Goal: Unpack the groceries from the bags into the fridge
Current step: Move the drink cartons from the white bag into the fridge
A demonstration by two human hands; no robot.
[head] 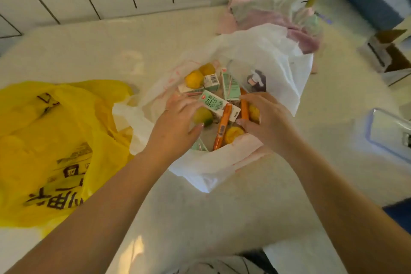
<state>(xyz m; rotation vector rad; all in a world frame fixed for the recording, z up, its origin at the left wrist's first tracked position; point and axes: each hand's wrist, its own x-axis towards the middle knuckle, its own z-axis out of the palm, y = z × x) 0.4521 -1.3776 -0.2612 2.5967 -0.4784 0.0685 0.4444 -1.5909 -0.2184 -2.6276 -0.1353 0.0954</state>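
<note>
While both hands reach into the open white bag [262, 60] at the centre of the frame, the left hand [175, 122] curls its fingers over a yellow-green citrus fruit [202, 116] and the right hand [264, 118] closes on another yellow fruit [254, 113] beside an orange stick pack [244, 107]. Green-and-white drink cartons [213, 103], a second orange stick pack [223, 127] and more citrus crowd the bag around the fingers. At the left lies a crumpled yellow bag [44, 144], a pink bag [278, 15] sits behind at upper right, and a clear blue-rimmed container [387, 131] rests at the right edge of the pale counter [89, 51].
</note>
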